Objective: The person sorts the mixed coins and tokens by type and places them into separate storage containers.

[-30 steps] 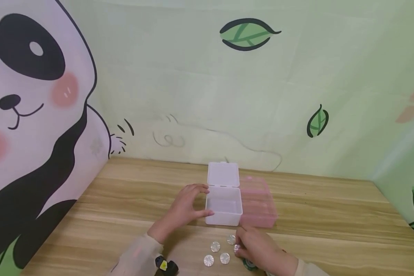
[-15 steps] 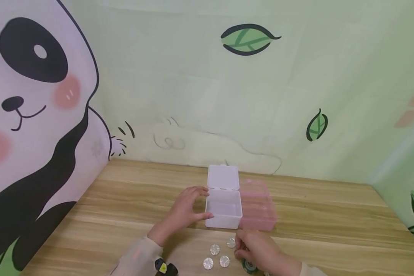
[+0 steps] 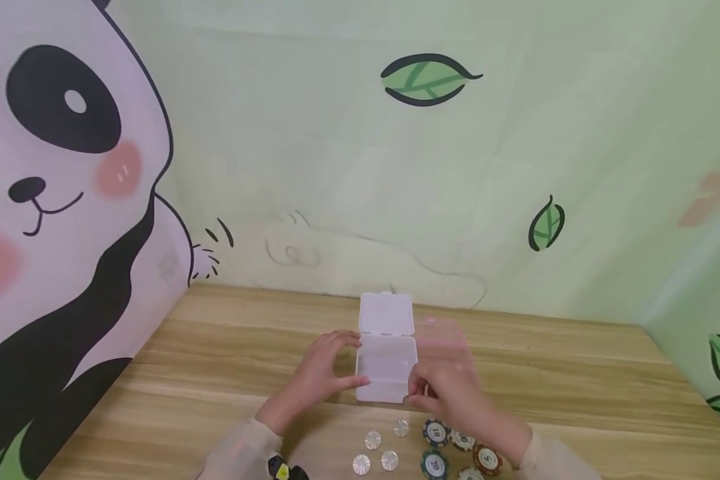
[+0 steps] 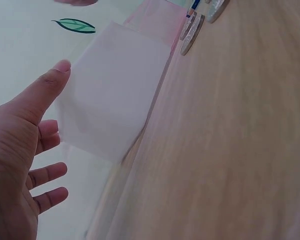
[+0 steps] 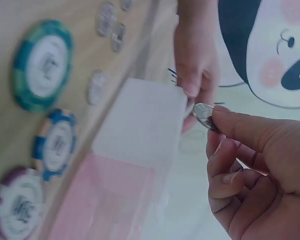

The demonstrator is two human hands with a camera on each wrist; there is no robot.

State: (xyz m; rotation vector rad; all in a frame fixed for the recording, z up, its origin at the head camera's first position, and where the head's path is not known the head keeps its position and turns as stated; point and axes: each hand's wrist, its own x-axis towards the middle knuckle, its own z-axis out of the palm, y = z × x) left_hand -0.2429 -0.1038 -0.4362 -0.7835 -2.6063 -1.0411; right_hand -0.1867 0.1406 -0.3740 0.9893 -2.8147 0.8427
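Observation:
In the head view a white plastic box (image 3: 387, 393) stands on the table with its lid (image 3: 387, 314) tipped back. My left hand (image 3: 319, 369) is at the box's left side, fingers spread and nearly straight, thumb by the front corner. The left wrist view shows that thumb (image 4: 55, 82) at the box's edge. Above the box's right front rim is my right hand (image 3: 450, 393). It pinches a shiny silver coin-like disc (image 5: 204, 116) between thumb and forefinger, as the right wrist view shows. Several more silver discs (image 3: 373, 440) lie flat in front of the box.
Right of the white box stands a translucent pink box (image 3: 444, 332), partly hidden by my right hand. Several poker chips (image 3: 435, 464) lie at the front right. A black object with a yellow patch (image 3: 282, 471) sits by the left sleeve. A printed cloth wall (image 3: 336, 167) rises behind.
My right hand has lifted a silver disc from the table and moved up to the white box's rim, uncovering poker chips. My left hand stays at the box.

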